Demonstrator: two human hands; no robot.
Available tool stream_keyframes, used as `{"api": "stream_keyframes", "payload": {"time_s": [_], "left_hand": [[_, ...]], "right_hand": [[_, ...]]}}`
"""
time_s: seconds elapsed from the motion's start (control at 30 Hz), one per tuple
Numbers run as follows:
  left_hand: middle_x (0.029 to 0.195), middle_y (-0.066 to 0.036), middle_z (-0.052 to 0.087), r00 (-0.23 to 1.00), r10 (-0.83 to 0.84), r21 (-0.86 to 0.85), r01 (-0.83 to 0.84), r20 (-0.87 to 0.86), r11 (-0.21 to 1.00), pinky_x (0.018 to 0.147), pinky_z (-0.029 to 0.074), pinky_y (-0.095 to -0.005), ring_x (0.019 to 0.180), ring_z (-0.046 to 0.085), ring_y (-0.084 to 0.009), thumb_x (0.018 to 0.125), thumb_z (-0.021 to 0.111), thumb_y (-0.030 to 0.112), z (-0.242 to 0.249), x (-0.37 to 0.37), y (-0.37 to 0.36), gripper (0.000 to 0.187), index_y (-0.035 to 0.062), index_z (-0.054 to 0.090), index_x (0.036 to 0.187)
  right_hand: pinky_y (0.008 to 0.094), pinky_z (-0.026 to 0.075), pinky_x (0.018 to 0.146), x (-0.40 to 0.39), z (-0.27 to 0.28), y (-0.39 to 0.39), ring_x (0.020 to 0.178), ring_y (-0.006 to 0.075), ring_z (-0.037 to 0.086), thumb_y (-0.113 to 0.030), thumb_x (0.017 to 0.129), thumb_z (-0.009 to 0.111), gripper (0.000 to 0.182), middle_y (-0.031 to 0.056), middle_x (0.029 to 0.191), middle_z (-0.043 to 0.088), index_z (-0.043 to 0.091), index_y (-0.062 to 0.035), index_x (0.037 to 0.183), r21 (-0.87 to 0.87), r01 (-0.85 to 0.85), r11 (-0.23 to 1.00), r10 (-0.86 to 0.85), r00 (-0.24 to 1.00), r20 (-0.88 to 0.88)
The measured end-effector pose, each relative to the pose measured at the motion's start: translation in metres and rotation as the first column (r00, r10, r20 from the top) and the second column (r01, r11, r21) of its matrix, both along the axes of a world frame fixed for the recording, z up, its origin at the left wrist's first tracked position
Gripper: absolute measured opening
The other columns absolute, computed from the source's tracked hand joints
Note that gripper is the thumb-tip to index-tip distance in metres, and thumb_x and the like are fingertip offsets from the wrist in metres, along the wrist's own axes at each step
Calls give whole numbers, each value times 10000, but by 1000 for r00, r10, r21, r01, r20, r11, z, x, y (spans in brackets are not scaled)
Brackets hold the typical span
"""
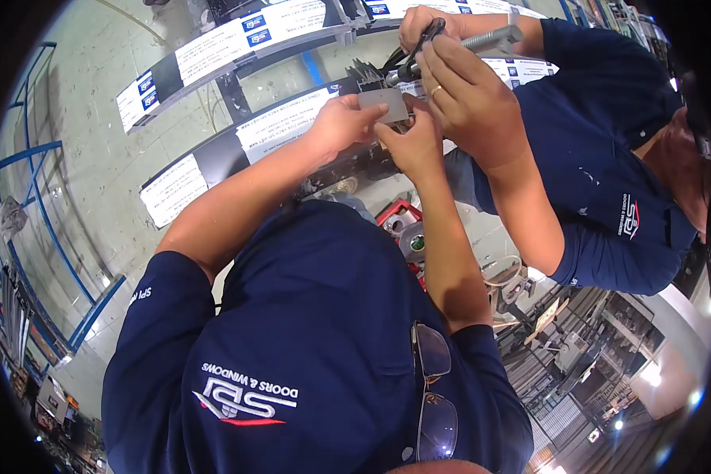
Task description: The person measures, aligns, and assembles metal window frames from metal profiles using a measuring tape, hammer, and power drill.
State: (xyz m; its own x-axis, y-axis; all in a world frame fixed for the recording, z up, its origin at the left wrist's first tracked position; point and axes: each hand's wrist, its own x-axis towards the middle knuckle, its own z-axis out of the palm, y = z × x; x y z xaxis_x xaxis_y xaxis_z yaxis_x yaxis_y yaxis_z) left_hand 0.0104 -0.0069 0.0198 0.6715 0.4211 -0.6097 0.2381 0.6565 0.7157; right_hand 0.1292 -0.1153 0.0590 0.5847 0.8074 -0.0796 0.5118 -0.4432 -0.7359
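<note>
A: Hands?
B: Left hand (344, 128) pinches a small grey plate (385, 103): flat, matte, straight-edged. Right hand (416, 146) narrow at its near right edge; can't tell if it grips.
A: Plate location?
B: Between the hands, at the near long profile (225, 156). Profile's dark and smooth, partly under white printed film.
A: Other person?
B: To the right. Ringed hand (468, 91) and far hand (420, 28) are at a grey metal tool (486, 41), round shaft, with black looped cable (426, 38) beside it.
A: Surroundings?
B: Second film-covered profile (237, 39) farther out. Red tray (388, 212) with round rolls (413, 241) lies nearer, below the forearms.
</note>
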Motion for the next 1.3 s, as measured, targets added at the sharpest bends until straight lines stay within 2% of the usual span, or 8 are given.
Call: {"api": "stream_keyframes", "payload": {"time_s": [0.27, 0.93, 0.97, 1.03, 1.1, 1.17, 1.23, 1.3], "left_hand": [[649, -54, 661, 986, -81, 296, 122, -147, 948, 551, 491, -287, 556, 607, -121, 915, 690, 403, -13, 2, 5, 405, 13, 689, 804], [695, -68, 685, 977, -93, 316, 152, -192, 937, 591, 530, -274, 593, 637, -126, 888, 708, 393, -29, 6, 24, 401, 9, 638, 800], [694, -68, 681, 975, -123, 311, 178, -188, 934, 569, 522, -272, 586, 633, -128, 893, 702, 370, -34, 4, 24, 371, 11, 643, 821], [700, -67, 675, 981, -123, 285, 162, -152, 945, 530, 506, -265, 572, 625, -130, 906, 679, 316, -39, 8, 26, 305, 14, 651, 869], [717, -70, 674, 985, -102, 255, 136, -143, 957, 509, 495, -254, 571, 623, -131, 921, 644, 258, -29, 7, 24, 249, 9, 655, 913], [728, -74, 675, 979, -135, 273, 173, -154, 946, 505, 492, -249, 576, 627, -132, 927, 626, 230, -26, 5, 24, 231, 2, 654, 930], [746, -77, 677, 992, -105, 237, 119, -71, 964, 509, 494, -254, 589, 632, -136, 937, 594, 204, -33, 6, 25, 216, -4, 653, 932], [755, -78, 675, 995, -92, 231, 97, -34, 968, 511, 495, -258, 596, 633, -139, 945, 579, 203, -29, 5, 25, 218, -4, 648, 945]], "right_hand": [[460, 434, 1025, -19, -3, 11, 1175, 374, 576, -313, 706, 781, 706, 214, 1227, 618, 533, 13, 1281, -36, 14, 999, 4, 889, 459], [412, 473, 936, -4, 21, 19, 1085, 321, 588, -229, 775, 749, 464, 126, 1116, 615, 571, -47, 1162, 29, -64, 998, 43, 885, 464], [390, 480, 928, 17, 62, 28, 1088, 293, 594, -187, 799, 714, 407, 108, 1123, 616, 584, -58, 1162, -74, -466, 882, 375, 599, 707], [331, 495, 903, 39, 119, 40, 1089, 219, 602, -95, 824, 625, 288, 56, 1137, 613, 626, -90, 1113, -234, -821, 521, 631, 186, 753], [360, 482, 931, 57, 81, 12, 1110, 257, 593, -184, 797, 687, 381, 111, 1167, 610, 605, -61, 1148, -80, -622, 779, 448, 463, 765], [389, 469, 959, 72, -5, -8, 1132, 295, 583, -272, 769, 749, 506, 166, 1197, 606, 583, -33, 1183, 210, 42, 977, -145, 852, 503], [418, 457, 987, 97, -52, -20, 1153, 332, 574, -360, 741, 810, 645, 221, 1227, 603, 562, -4, 1218, 191, 578, 793, -609, 765, 211], [408, 463, 971, 114, -72, -21, 1128, 318, 574, -343, 759, 796, 592, 205, 1195, 577, 547, -8, 1180, 145, 684, 715, -696, 716, 53]]}}
